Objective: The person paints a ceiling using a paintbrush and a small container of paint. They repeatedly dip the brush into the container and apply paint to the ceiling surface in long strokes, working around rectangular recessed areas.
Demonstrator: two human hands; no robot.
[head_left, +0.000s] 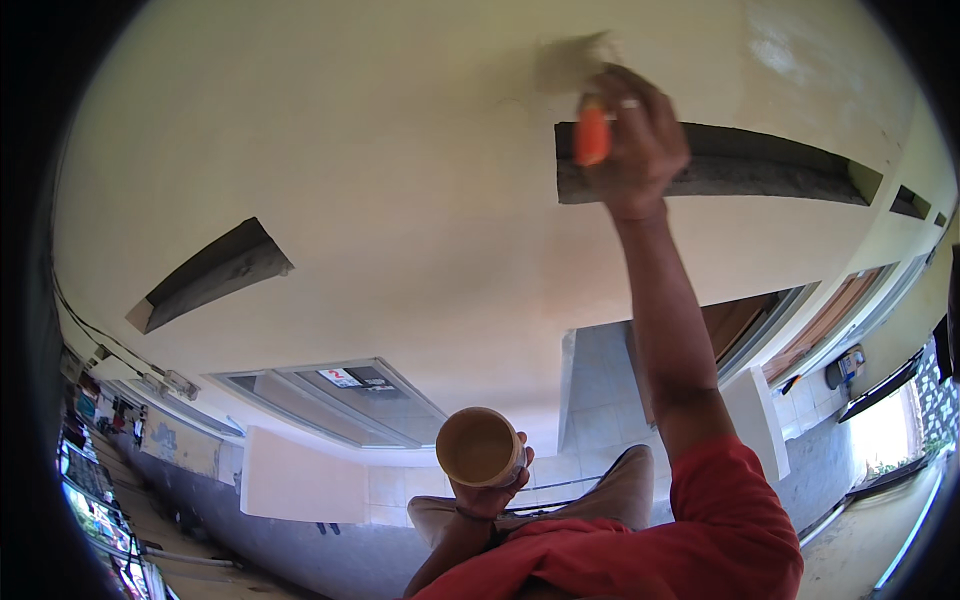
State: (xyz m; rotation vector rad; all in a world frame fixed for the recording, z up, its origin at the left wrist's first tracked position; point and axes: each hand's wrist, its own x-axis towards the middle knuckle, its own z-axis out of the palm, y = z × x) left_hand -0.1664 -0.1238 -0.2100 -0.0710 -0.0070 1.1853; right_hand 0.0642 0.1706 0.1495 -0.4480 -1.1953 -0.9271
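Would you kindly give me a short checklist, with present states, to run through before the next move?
1. Brush held in the right grip: ok, its orange handle shows beside the fingers.
2. Cup supported by the left grip: ok, fingers sit against its side.
3. Cup mouth uncovered: ok, its inside faces the camera.
4. Amount inside the cup: cannot tell, no clear level shows.
5. Brush tip touching the wall: cannot tell, that end is blurred.

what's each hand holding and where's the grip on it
The right hand holds a brush by its orange handle; exact finger placement is blurred. The left hand holds a round tub by its outer wall.
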